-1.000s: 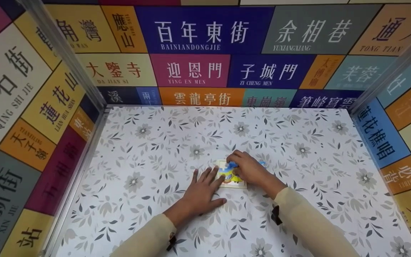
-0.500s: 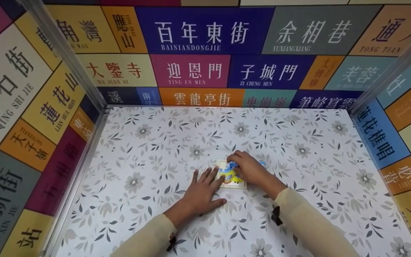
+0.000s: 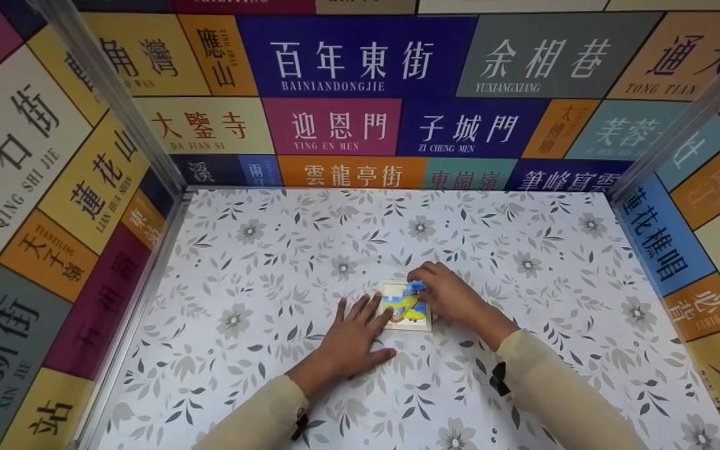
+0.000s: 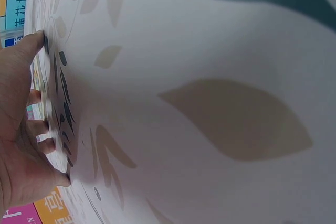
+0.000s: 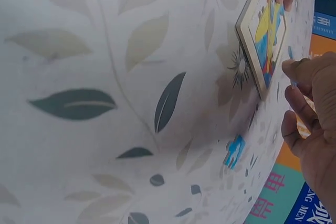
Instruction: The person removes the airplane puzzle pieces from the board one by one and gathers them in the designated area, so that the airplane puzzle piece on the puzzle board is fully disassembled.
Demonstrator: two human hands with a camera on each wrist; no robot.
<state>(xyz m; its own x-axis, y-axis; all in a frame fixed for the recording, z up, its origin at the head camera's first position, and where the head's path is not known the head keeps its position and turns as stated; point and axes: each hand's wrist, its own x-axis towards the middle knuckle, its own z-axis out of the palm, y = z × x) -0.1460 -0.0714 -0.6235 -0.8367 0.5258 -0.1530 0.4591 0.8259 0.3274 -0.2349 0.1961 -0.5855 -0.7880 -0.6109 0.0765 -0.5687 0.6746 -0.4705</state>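
The right hand (image 3: 455, 299) has edged rightward off the puzzle board (image 3: 411, 327) in the last 0.5 seconds, I see from my remote post, baring more of the picture, while the left hand (image 3: 354, 340) stays put at the board's left edge. The right thumb and fingertips pinch 1 small blue piece (image 3: 417, 286) by the board's upper right; by my reading, that piece is not yet seated and is probably being lined up afresh. The left hand's fingers are spread and nearly straight, touching the board but gripping nothing. The board lies flat near the middle of the flower-patterned bench (image 3: 285, 250), between the 2 hands: a pale wooden frame around a yellow-and-blue scene with touches of red. A cream patch (image 3: 395, 289) at its upper left looks like an unfilled gap. Another blue piece (image 5: 234, 151), knobbed in outline, lies apart on the bench.
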